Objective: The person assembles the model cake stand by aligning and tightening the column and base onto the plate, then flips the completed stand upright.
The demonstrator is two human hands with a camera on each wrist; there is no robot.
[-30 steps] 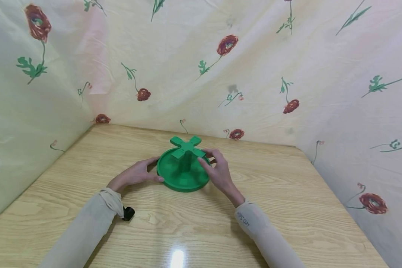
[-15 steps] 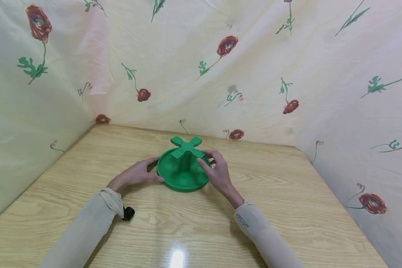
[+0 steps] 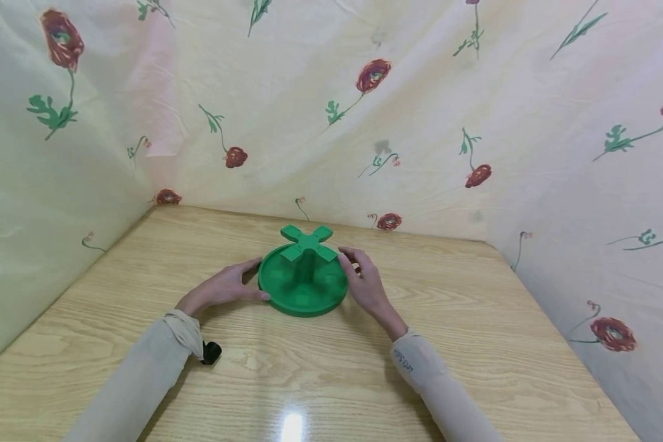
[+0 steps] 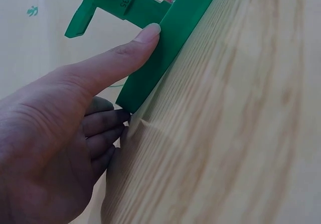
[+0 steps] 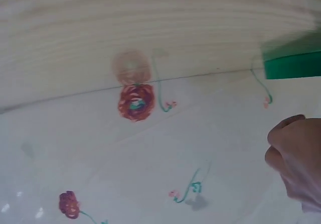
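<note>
A green round tray [image 3: 279, 294] stands on the wooden table, with a central post [image 3: 306, 270] rising from it. The post carries a cross-shaped top [image 3: 308, 240] with flat arms. In the left wrist view a small dark number shows on the green part. My left hand [image 3: 228, 285] rests at the tray's left side. Its thumb lies straight along the outer rim [image 4: 170, 48], and the other fingertips meet the lower edge. Close by the right rim, my right hand [image 3: 366, 285] has thumb and fingers loosely bent; nothing shows between them. Whether it touches the rim I cannot tell.
The wooden table [image 3: 447, 344] extends around the tray. A small black object [image 3: 212, 353] is by the left sleeve. Flower-patterned sheets [image 3: 287, 123] hang behind and on both sides.
My right hand has drawn slightly right, its thumb moving away from the cross's near-right arm and off the tray's inside. The left hand and the tray stay put.
</note>
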